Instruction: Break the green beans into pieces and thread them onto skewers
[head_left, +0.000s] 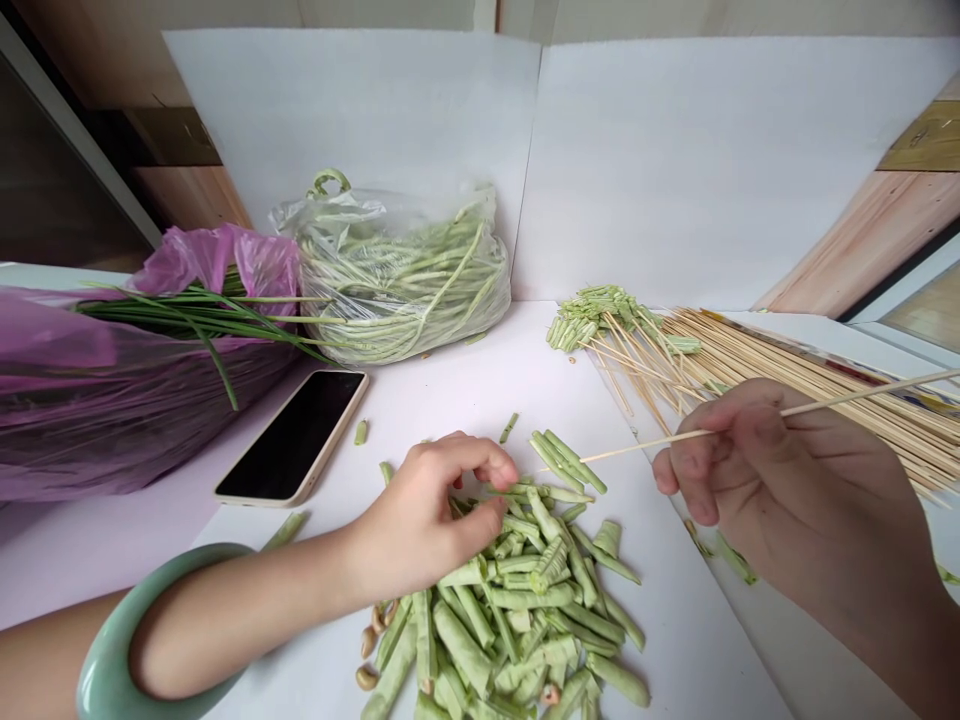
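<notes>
My left hand (431, 515) rests at the top of a heap of cut green long beans (517, 610), its fingertips pinching a bean piece (487, 490). A pale green bangle (120, 640) circles my left wrist. My right hand (772, 470) grips a thin bamboo skewer (645, 447), whose point reaches toward the beans without clearly touching them. Several small pale bean seeds (367, 648) lie at the heap's left edge. Beyond it, skewered bean pieces (592, 315) rest on a large pile of bamboo skewers (787, 400).
A clear bag of long beans (397, 285) and green onions (202, 315) on a purple bag (112, 400) stand at the back left. A phone (292, 437) lies face up near them. White boards (712, 165) rise behind the white tabletop (697, 620).
</notes>
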